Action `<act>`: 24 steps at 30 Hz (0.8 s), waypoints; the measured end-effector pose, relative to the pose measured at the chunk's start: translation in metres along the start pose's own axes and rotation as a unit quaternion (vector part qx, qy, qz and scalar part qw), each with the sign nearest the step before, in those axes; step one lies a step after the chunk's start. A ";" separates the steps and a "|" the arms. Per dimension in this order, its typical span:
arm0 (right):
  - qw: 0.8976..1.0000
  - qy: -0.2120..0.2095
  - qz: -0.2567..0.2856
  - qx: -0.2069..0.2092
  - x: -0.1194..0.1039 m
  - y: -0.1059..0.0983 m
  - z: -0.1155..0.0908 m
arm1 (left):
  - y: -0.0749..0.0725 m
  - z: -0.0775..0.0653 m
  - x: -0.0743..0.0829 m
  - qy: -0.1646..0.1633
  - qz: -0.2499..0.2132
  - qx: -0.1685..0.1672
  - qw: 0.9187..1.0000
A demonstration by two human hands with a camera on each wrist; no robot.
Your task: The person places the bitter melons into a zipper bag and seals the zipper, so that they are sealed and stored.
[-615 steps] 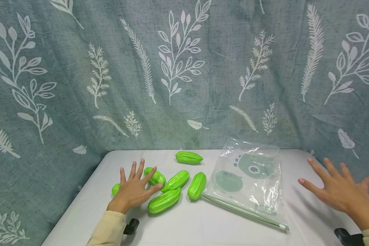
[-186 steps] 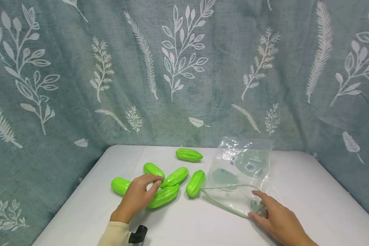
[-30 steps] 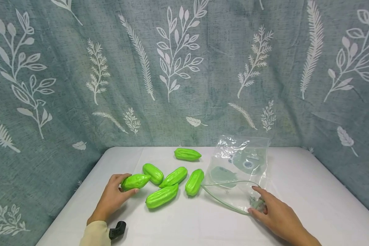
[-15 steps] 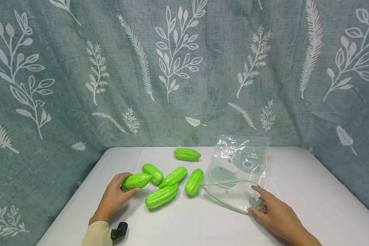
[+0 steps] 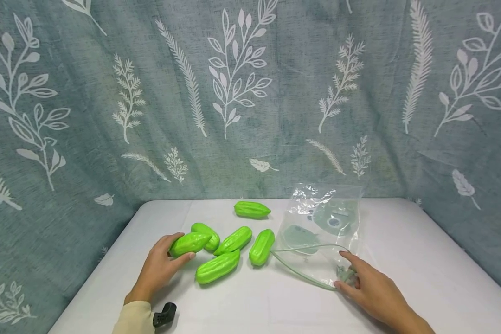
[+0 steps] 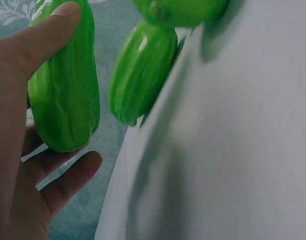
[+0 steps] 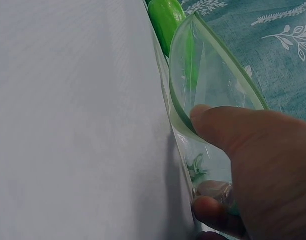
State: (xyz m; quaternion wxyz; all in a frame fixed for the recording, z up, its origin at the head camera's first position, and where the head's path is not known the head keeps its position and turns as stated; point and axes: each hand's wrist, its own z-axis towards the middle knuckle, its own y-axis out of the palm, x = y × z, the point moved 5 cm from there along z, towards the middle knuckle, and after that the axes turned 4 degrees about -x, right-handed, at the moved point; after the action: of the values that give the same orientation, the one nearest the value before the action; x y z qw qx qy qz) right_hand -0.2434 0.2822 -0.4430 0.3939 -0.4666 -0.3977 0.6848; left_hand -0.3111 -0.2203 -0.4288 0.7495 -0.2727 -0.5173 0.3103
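Note:
My left hand grips a bright green, ridged bitter melon with a pointed tip, raised a little over the table at the left. Up close in the left wrist view, the thumb lies across that bitter melon, and the lower fingers curl beneath its blunt end. At the right, my right hand holds the mouth of a clear zip bag printed with green cartoon shapes. Its green-edged mouth gapes towards me. In the right wrist view the thumb presses the bag's rim, with other fingers partly hidden by the plastic.
Several more bitter melons lie on the white table: one nearest me, one beside the bag and one at the back among them. A leaf-patterned curtain hangs behind and along the sides.
The bag, flat and closed at first, now gapes in my right hand. My left hand has taken the leftmost bitter melon and carried it slightly right in the last second; my right hand keeps its place.

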 end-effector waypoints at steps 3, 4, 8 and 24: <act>1.000 0.001 0.004 -0.002 -0.001 0.001 0.000 | 0.001 0.000 0.008 0.026 -0.010 0.007 1.000; 1.000 0.002 0.004 -0.003 -0.001 0.001 0.000 | 0.001 0.000 0.010 0.033 -0.014 0.009 0.999; 1.000 0.006 0.006 -0.010 -0.001 0.001 0.000 | 0.004 -0.001 0.019 0.049 -0.016 0.012 0.999; 1.000 -0.003 0.008 -0.006 -0.001 0.001 0.001 | 0.010 -0.004 0.041 0.104 -0.014 0.048 0.993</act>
State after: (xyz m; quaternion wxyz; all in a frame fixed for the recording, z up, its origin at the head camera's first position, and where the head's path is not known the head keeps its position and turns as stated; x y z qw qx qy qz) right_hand -0.2446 0.2806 -0.4428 0.3847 -0.4701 -0.3989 0.6869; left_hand -0.2984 -0.1834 -0.4129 0.8157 -0.2595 -0.4250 0.2944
